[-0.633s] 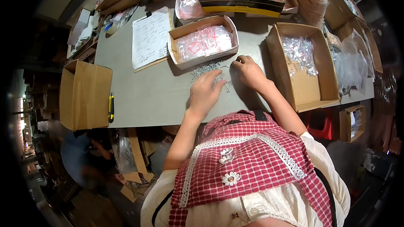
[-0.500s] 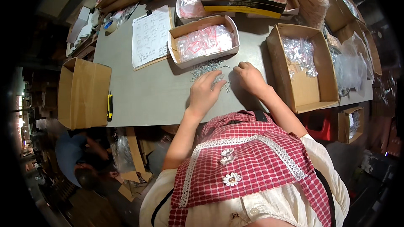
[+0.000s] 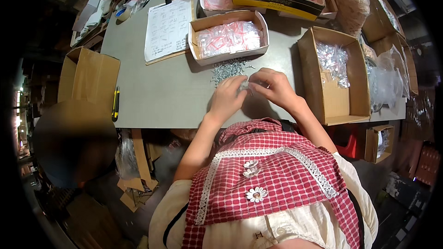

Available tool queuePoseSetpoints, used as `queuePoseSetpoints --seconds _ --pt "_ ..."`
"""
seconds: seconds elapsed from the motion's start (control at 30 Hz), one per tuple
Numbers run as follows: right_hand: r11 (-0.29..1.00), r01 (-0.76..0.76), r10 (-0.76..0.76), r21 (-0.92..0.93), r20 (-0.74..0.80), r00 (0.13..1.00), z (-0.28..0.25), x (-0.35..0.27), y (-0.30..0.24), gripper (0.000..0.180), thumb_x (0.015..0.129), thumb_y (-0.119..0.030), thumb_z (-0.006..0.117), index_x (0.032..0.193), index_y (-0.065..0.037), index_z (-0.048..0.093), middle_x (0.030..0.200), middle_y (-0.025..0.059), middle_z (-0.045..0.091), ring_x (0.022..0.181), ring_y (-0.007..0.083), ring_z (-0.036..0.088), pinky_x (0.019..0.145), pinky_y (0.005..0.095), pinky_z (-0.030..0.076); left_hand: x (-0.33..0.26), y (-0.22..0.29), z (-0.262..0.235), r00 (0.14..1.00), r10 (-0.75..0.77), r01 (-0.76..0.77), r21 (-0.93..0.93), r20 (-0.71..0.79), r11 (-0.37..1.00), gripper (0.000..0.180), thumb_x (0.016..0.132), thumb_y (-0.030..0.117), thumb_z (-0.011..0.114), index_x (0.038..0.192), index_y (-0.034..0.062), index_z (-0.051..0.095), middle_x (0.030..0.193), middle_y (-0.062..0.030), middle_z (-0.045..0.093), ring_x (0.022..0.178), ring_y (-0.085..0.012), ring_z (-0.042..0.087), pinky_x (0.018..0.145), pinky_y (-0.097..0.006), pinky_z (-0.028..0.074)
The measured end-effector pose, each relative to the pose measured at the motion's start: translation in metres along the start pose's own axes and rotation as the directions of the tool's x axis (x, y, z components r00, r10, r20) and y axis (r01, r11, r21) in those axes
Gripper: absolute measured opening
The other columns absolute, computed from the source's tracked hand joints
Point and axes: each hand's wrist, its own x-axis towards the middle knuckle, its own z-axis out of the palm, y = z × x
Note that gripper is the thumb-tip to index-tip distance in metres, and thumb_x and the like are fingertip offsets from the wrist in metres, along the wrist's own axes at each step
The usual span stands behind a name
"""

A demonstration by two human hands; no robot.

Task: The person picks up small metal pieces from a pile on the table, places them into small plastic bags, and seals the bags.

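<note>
My left hand (image 3: 227, 97) is closed, its thumb and fingers pinching a small clear plastic bag (image 3: 245, 84) that is partly hidden. My right hand (image 3: 276, 88) has its fingertips and thumb pressed together right beside the bag; what they hold is too small to name. Just beyond both hands lies a loose pile of small silvery screws (image 3: 227, 70). Behind the pile stands an open white carton (image 3: 203, 60) filled with small clear bags that have red seal lines.
An open brown carton (image 3: 339, 106) with small filled bags stands at right. At left are a brown box (image 3: 99, 71), a yellow-black utility knife (image 3: 116, 103) and a clipboard with paper (image 3: 168, 27). A black-yellow box (image 3: 277, 0) sits at the back. A blurred round dark shape (image 3: 76, 143) is beyond the table's left edge.
My right hand has moved left and reached the bag in my left hand, its fingers now meeting there. The view has shifted slightly. A dark shape has come up at the lower left.
</note>
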Motion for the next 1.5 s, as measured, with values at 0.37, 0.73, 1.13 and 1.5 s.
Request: queuePoseSetpoints --seconds 0.37,0.73,1.13,1.5 --pt "0.965 -0.016 0.032 -0.261 0.060 0.998 0.019 -0.009 0.039 0.033 0.071 0.002 0.063 0.104 -0.002 0.064 0.094 0.0191 0.060 0.089 0.0414 0.061 0.080 0.0455 0.051 -0.001 -0.001 0.003 0.999 -0.031 0.030 -0.015 -0.041 0.999 0.036 0.082 0.019 0.078 0.114 0.0038 0.068 0.110 -0.0149 0.070 0.101 -0.0323 0.066 0.086 -0.040 0.053" --pt "0.890 -0.039 0.073 -0.454 0.058 0.996 0.024 -0.012 0.051 0.018 0.079 -0.008 0.063 0.095 0.000 0.059 0.091 0.0196 0.061 0.089 0.0398 0.062 0.076 0.0467 0.053 -0.003 -0.002 0.003 0.998 -0.034 0.034 -0.011 -0.055 0.999 0.035 0.082 0.018 0.077 0.113 0.0048 0.068 0.109 -0.0133 0.070 0.101 -0.0320 0.066 0.086 -0.039 0.053" --pt "0.971 -0.002 -0.002 -0.239 -0.019 1.000 0.013 -0.009 0.033 0.025 0.080 -0.009 0.067 0.102 -0.001 0.057 0.093 0.0154 0.061 0.079 0.0296 0.065 0.067 0.0389 0.053 0.000 0.010 0.000 0.989 0.082 -0.080 0.023 -0.123 0.997 0.039 0.081 0.011 0.076 0.118 0.0038 0.065 0.110 -0.0142 0.069 0.102 -0.0325 0.066 0.088 -0.039 0.052" --pt "0.976 0.211 -0.203 0.052 -0.128 0.971 0.001 -0.008 -0.003 0.026 0.081 0.000 0.067 0.107 -0.005 0.064 0.113 0.0135 0.064 0.096 0.0323 0.066 0.078 0.0391 0.056 0.001 0.015 -0.002 0.998 0.033 -0.037 -0.079 -0.052 0.996 0.058 0.080 0.005 0.072 0.135 0.0043 0.053 0.111 -0.0170 0.069 0.102 -0.0333 0.066 0.088 -0.041 0.052"
